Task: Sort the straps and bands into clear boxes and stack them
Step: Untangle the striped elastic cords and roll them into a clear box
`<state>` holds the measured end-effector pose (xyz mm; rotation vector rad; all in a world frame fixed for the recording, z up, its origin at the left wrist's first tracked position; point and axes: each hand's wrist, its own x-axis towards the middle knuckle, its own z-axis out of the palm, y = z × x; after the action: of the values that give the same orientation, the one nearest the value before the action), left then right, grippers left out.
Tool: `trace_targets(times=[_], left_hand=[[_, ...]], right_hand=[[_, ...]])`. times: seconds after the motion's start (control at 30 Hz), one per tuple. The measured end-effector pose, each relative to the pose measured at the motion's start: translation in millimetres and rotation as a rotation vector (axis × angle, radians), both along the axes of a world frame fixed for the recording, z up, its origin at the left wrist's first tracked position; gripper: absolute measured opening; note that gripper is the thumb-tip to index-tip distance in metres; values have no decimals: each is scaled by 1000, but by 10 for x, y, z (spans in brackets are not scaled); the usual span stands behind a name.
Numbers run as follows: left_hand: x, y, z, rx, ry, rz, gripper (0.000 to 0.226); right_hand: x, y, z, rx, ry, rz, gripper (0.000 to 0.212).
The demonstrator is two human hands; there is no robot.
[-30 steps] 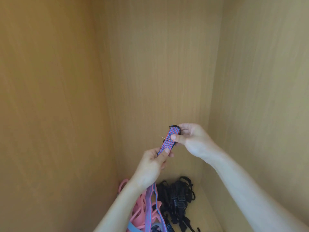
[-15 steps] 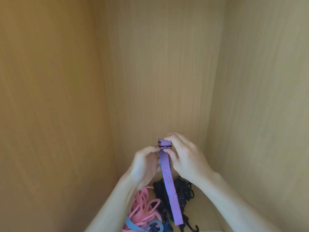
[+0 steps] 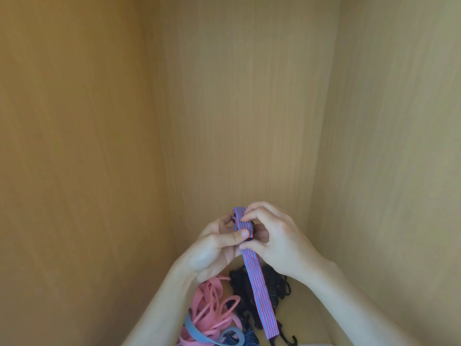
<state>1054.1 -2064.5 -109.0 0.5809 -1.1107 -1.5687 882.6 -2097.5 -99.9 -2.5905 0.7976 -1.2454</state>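
Left hand (image 3: pixel 214 248) and right hand (image 3: pixel 277 240) pinch the striped strap (image 3: pixel 259 293) at its folded top, grip closed; beneath, the cabinet floor (image 3: pixel 309 309) holds pink bands (image 3: pixel 212 310) left, black straps (image 3: pixel 274 283) right, a blue band (image 3: pixel 197 330) near

I could read no text, label, brand or number anywhere in the head view; nothing near my fingers bore any legible marking.

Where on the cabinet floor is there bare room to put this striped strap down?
Bare: only the cabinet floor strip between the black straps and the right wall. Crowded: pink bands, a blue band and the black straps heaped together beneath the striped strap held by the left hand and right hand. The left forearm hides the floor beside the pink bands.
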Motion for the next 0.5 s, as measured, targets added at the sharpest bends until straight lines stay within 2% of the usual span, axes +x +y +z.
trace_targets(times=[0.07, 0.13, 0.2, 0.27, 0.37, 0.5], left_hand=[[-3, 3, -15, 17, 51, -11, 63], [-12, 4, -31, 42, 76, -24, 70], [-39, 3, -47, 58, 98, -34, 74], [-80, 6, -49, 58, 97, -38, 75], [-101, -1, -40, 57, 80, -62, 77], [-104, -1, -5, 75, 4, -60, 74]], right_hand=[[-34, 23, 3, 81, 35, 67, 37], [-64, 37, 21, 102, 9, 92, 29], [-87, 9, 44, 133, -74, 44, 23], [-92, -30, 74, 244, -131, -31, 30], [-88, -77, 122, 424, -86, -30, 40], [-96, -68, 201, 548, -47, 106, 31]])
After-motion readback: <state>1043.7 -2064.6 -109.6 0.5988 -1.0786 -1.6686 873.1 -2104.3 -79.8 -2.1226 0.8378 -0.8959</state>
